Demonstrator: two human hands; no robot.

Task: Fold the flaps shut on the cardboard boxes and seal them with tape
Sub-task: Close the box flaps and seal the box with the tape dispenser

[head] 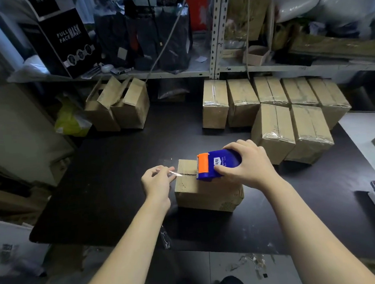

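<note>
Atop the cardboard box (205,195), tape dispenser (218,165) is gripped by right hand (249,165) on the seam (189,175) | tape end (175,173) is pinched taut by left hand (157,181), likely for a flat seal.

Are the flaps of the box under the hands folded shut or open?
Shut: the box has its top flaps flat, meeting at a seam, under the tape dispenser.

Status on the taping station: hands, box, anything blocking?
Left hand pinches tape end at left edge of cardboard box. Right hand grips tape dispenser on box top, flaps shut. Nothing blocking the seam.
</note>
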